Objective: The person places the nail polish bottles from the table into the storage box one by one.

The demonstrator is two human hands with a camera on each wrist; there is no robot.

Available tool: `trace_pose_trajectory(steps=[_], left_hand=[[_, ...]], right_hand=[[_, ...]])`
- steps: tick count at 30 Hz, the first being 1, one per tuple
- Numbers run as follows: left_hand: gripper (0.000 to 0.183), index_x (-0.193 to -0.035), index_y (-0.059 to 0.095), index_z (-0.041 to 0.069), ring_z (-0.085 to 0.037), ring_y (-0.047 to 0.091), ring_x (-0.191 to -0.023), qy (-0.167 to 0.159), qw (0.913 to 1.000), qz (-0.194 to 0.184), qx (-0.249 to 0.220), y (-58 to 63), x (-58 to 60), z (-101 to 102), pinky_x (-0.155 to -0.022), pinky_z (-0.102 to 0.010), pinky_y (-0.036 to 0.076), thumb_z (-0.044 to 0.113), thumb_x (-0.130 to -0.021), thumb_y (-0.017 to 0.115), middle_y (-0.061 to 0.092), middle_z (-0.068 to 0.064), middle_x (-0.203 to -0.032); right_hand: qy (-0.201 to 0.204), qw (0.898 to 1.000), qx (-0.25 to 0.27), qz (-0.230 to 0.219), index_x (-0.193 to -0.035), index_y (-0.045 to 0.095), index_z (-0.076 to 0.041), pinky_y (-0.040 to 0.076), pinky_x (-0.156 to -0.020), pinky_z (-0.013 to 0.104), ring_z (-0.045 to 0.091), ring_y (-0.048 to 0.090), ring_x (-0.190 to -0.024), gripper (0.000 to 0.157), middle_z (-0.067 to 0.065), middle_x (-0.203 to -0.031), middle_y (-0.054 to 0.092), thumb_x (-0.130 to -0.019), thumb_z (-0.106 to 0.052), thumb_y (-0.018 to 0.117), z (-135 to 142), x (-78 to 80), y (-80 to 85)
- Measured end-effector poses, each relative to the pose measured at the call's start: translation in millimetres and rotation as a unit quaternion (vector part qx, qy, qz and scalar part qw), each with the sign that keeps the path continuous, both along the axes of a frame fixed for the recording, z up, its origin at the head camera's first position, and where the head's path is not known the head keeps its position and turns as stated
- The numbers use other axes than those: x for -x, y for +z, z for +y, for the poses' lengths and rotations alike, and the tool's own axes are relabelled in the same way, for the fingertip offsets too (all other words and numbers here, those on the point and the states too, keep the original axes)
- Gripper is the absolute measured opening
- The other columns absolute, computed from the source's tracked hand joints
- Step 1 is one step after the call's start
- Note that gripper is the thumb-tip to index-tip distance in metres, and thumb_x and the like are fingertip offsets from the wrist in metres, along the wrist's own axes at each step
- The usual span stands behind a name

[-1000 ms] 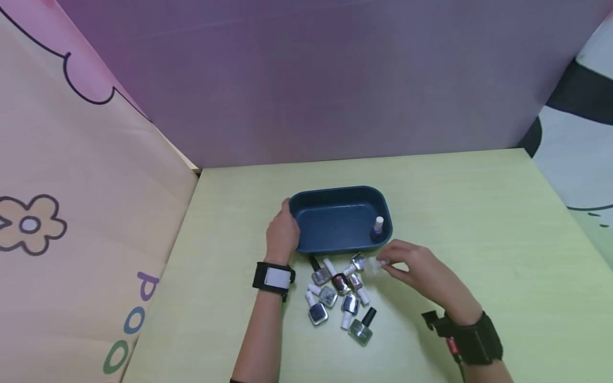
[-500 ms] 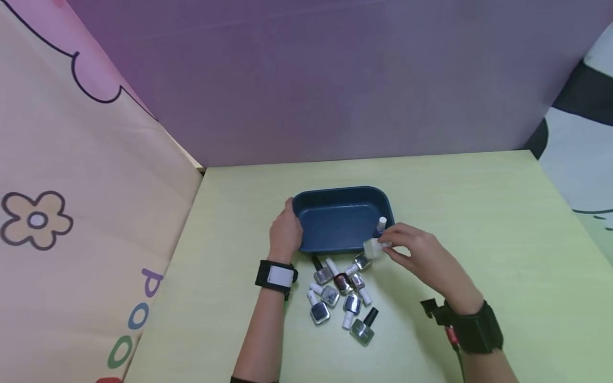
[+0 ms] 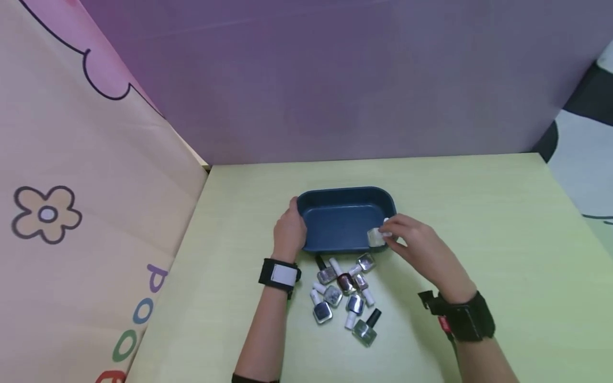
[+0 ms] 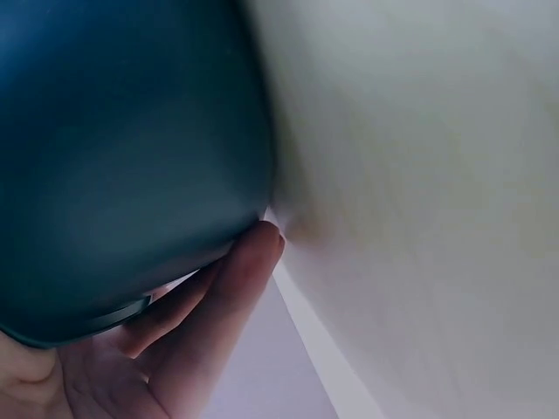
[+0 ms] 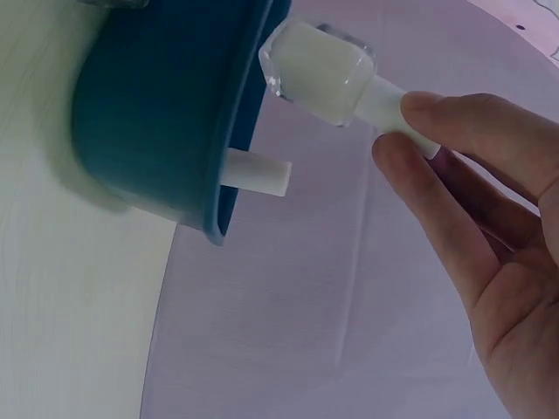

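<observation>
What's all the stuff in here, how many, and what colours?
Tray: 1, dark blue, on table
Held bottle: 1, whitish, white-capped, by tray's right end
Bottle in tray: 1, white-capped, body hidden, right end
Loose bottles: 8, mixed, white or black caps, near side of tray
Table: 1, pale yellow-green, under tray
Back panel: 1, purple, behind table
Left panel: 1, pinkish, printed flower, left
Right panel: 1, black-and-white, right
Wristbands: 2, black, one per wrist
Cable: 1, dark and red, by right wristband
Left hand: 1, bare, holding tray's left end
Right hand: 1, bare, fingers pinching held bottle's cap
</observation>
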State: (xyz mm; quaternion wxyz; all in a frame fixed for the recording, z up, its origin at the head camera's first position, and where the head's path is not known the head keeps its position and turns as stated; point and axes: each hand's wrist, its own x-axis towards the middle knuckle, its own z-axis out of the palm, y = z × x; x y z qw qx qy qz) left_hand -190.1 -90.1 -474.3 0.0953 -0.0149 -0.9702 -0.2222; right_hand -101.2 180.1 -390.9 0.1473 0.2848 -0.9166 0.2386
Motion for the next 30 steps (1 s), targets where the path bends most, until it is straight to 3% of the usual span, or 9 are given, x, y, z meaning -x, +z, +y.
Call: trace_pose_trajectory(steps=[10, 18, 30], left_hand=[[0.048, -0.139, 0.033, 0.010, -0.028, 0.058, -0.065, -0.012, 0.9999, 0.001, 0.006, -0.2, 1.7, 8.2, -0.056, -0.040, 0.044, 0.014, -0.092, 0.042, 0.063, -0.014, -0.091], [0.049, -0.140, 0.032, 0.010, -0.024, 0.054, -0.059, -0.018, 0.9998, 0.001, 0.002, -1.1, 3.2, 13.7, -0.052, -0.037, 0.042, 0.014, -0.091, 0.042, 0.062, -0.013, -0.089], [0.048, -0.139, 0.034, 0.010, -0.026, 0.057, -0.063, -0.011, 0.9999, -0.002, 0.002, -0.4, 3.1, 12.2, -0.054, -0.038, 0.043, 0.014, -0.092, 0.042, 0.063, -0.013, -0.093]], right_hand=[[-0.016, 0.999, -0.036, 0.007, -0.096, 0.067, -0.004, 0.048, -0.072, 0.027, 0.015, 0.058, -0.084, 0.020, 0.003, -0.094, 0.059, -0.076, -0.007, 0.068, -0.7, 9.8, -8.3], [-0.038, 0.997, -0.053, -0.029, -0.097, 0.067, -0.003, 0.048, -0.072, 0.030, 0.018, 0.059, -0.084, 0.018, 0.006, -0.092, 0.060, -0.079, -0.007, 0.065, 0.0, 13.9, -19.6], [-0.047, 0.996, -0.070, -0.040, -0.094, 0.067, -0.002, 0.048, -0.070, 0.030, 0.019, 0.059, -0.082, 0.016, 0.007, -0.089, 0.061, -0.079, -0.004, 0.065, -4.1, 19.4, -33.0]])
